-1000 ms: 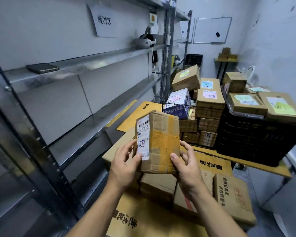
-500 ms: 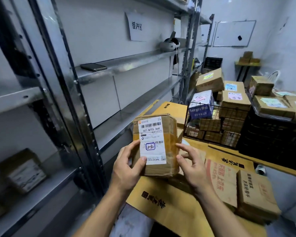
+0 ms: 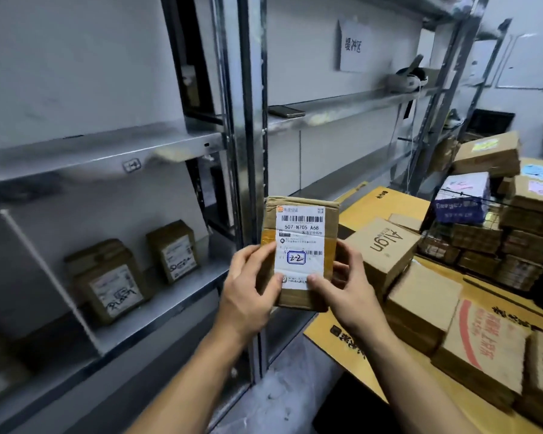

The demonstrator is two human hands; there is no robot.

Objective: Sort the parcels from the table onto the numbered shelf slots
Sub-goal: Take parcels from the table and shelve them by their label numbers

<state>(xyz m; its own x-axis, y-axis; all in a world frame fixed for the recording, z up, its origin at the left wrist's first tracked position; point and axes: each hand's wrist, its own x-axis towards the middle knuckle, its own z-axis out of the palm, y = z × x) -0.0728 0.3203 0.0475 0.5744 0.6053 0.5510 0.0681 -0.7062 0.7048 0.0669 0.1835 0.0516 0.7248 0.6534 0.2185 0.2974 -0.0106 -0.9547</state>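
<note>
Dim, cool overhead light filled the room — the shipping label (image 3: 300,245) stayed sharp while motion blur smeared the left shelf (image 3: 107,151), and wide-angle distortion bent the edges.

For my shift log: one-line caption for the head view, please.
Left hand and right hand hold a taped parcel, label marked 2-2 facing the camera, beside metal shelving.

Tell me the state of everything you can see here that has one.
Held parcel: upright, label marked 2-2 facing the camera.
Left-hand grip: holds the parcel's left edge.
Right-hand grip: holds its right edge, thumb on label.
Left shelf parcel: standing, label outward.
Right shelf parcel: standing, label outward.
Phone: lying flat.
</note>
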